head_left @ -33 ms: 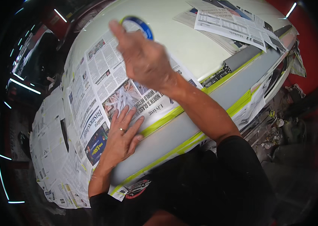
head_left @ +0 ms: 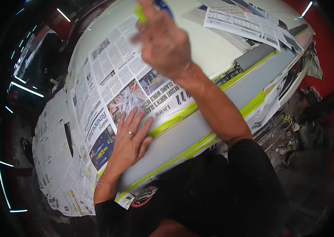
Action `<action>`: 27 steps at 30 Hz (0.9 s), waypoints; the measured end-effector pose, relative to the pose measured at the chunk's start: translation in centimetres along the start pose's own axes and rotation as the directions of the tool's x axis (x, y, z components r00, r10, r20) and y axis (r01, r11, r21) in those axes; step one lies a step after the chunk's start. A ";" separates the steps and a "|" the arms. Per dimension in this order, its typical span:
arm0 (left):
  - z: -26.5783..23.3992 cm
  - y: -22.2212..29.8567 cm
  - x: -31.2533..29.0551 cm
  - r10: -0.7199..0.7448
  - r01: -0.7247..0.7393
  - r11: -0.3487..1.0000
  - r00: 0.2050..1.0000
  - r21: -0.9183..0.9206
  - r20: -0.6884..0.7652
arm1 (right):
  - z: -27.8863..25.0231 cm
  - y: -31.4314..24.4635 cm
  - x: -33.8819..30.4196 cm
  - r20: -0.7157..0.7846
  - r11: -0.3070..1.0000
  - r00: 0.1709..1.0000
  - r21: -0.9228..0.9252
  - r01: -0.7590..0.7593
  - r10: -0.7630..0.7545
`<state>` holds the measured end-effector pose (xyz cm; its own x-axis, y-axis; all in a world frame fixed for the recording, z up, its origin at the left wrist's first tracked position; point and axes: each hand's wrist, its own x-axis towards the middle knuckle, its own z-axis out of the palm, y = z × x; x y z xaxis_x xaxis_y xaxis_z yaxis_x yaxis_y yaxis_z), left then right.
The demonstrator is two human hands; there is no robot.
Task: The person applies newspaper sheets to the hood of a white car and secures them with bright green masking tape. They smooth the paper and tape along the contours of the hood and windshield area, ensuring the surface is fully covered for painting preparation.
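Observation:
My left hand (head_left: 130, 143) lies flat with its fingers spread, pressing the lower edge of a newspaper sheet (head_left: 113, 69) against a pale car body panel (head_left: 206, 51). A ring is on one finger. Above the sheet, my right hand (head_left: 166, 49) is closed and smeared by motion, holding a roll of lime-green masking tape (head_left: 140, 15) with a blue core. The hand hides part of the roll. Lime-green tape (head_left: 174, 123) runs along the sheet's edge, beside a smooth grey strip (head_left: 178, 144) of the bodywork.
More newspaper (head_left: 52, 158) covers the bodywork at the left. Loose newspaper sheets (head_left: 240, 25) lie on the panel at the far right. A second tape line (head_left: 182, 153) borders the grey strip nearer my body. Assorted clutter (head_left: 287, 130) sits low at the right.
My right hand and the tape roll have moved farther away and to the right, uncovering more of the newspaper. My left hand stays on the sheet.

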<state>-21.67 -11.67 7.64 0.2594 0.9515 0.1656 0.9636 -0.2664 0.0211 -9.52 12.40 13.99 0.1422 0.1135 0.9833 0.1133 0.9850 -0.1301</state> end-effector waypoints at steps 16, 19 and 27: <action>3.5 1.8 11.3 0.240 -0.226 0.968 0.961 -0.112 0.139 | -16.2 14.0 -4.3 -0.041 0.793 0.957 -0.550 -0.262 0.288; 3.3 2.1 12.0 0.268 -0.256 0.962 0.950 -0.096 0.158 | -17.6 13.6 -4.8 -0.075 0.721 0.965 -0.651 -0.239 0.252; 2.7 2.8 12.8 0.299 -0.301 0.953 0.936 -0.017 0.185 | -20.4 0.6 -8.4 0.282 0.840 0.803 -0.324 -0.436 0.525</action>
<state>-15.45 0.19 7.15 0.5427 0.8397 -0.0207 0.8396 -0.5430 -0.0128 9.39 9.42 3.04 -0.1036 0.6452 0.7570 0.3516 0.7357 -0.5789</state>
